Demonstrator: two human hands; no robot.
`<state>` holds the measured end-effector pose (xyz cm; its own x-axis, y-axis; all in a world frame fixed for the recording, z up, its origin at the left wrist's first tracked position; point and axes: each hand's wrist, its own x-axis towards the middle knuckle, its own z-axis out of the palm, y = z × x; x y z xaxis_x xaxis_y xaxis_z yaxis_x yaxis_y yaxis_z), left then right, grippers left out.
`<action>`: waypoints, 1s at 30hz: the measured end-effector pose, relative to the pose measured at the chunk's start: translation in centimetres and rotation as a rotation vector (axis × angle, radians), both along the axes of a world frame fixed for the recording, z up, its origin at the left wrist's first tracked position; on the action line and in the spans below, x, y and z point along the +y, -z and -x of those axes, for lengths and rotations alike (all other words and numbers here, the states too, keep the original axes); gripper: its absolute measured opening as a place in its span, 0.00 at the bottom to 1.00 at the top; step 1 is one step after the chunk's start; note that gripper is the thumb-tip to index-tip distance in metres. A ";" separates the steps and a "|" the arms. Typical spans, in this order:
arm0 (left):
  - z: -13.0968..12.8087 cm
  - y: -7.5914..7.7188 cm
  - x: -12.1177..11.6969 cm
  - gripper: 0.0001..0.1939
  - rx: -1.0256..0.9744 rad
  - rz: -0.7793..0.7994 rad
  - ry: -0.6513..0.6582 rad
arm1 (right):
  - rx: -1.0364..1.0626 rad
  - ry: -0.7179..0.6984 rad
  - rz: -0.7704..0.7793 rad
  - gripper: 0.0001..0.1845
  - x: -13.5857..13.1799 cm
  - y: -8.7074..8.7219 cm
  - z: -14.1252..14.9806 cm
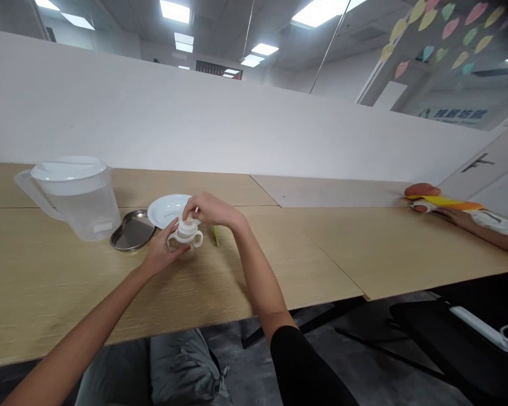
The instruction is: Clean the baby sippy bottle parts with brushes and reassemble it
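A small baby bottle with a white collar and two white side handles stands upright near the table's front part. My left hand is wrapped round its left side, with the thumb across the front. From above, my right hand bends down over the bottle, its fingers pinched together at the clear top. The fingertips partly hide that top. Just behind the bottle is a white plate, partly covered by my hands. A thin green strip lies on the table below my right wrist.
A lidded clear plastic pitcher stands at the left, beside a metal kidney-shaped dish. At the far right, another person's arm rests on the table near a doll-like figure. Dark chairs stand below the right edge.
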<state>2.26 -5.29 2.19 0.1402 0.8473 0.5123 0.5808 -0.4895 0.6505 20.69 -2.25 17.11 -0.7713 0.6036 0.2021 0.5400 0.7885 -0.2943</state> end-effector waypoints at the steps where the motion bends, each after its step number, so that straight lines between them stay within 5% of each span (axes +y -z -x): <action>1: 0.0 0.0 0.0 0.44 -0.002 -0.001 -0.001 | 0.024 0.001 -0.002 0.19 0.0 -0.1 -0.3; 11: 0.2 0.7 0.6 0.46 -0.026 -0.098 0.043 | 0.490 0.139 -0.131 0.08 -2.1 -1.9 -2.1; 17: 0.3 1.0 0.8 0.47 -0.060 -0.120 0.035 | 0.673 0.367 -0.272 0.09 -1.1 -1.6 -2.2; 21: 0.7 0.8 0.8 0.38 -0.145 -0.143 0.067 | 0.518 0.505 -0.336 0.10 1.0 -0.2 -1.3; 25: 1.7 0.5 1.0 0.22 -0.179 -0.211 -0.073 | 0.263 0.576 -0.330 0.11 2.9 1.6 0.2; 30: 2.9 0.5 1.7 0.21 -0.057 -0.239 -0.200 | 0.029 0.592 -0.294 0.13 3.9 3.0 1.5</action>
